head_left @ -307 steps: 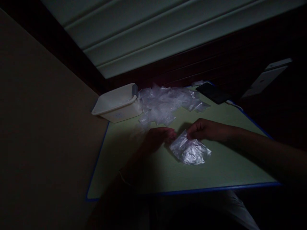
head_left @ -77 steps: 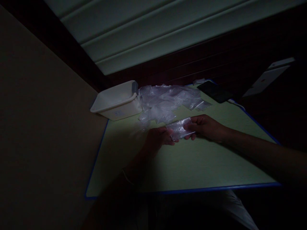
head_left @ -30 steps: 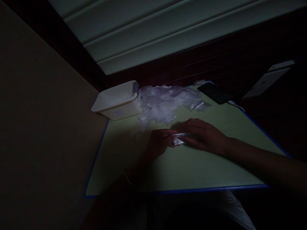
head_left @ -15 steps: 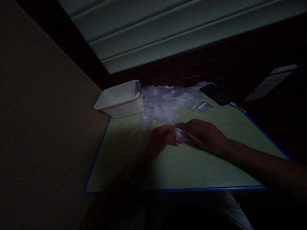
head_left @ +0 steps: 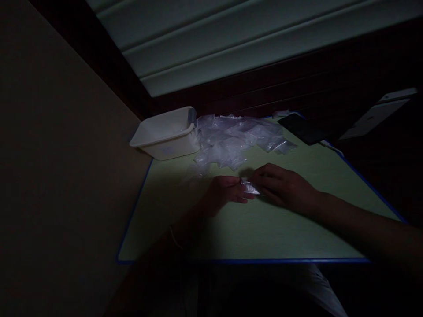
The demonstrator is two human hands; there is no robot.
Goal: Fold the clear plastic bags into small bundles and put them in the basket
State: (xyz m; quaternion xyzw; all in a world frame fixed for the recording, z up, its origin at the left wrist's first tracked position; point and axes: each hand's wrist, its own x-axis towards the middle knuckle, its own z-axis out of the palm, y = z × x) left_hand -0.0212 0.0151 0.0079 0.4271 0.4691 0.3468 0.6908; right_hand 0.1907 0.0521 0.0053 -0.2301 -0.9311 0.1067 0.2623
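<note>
Left hand [head_left: 222, 196] and right hand [head_left: 287, 187] grasp a clear plastic piece [head_left: 251, 189], frame centre. A plastic heap [head_left: 228, 141] lies upper centre.

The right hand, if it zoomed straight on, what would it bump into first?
The right hand would meet the shiny plastic first, which it already seems to touch, then probably the left hand. It's dark, so depth is unclear.

Left hand [head_left: 222, 194] and right hand [head_left: 288, 187] both gripping the shiny plastic packet [head_left: 251, 189] over the worktop [head_left: 264, 233]! Clear bags [head_left: 228, 141] heaped beyond, white tub [head_left: 170, 149] just left of them.
</note>
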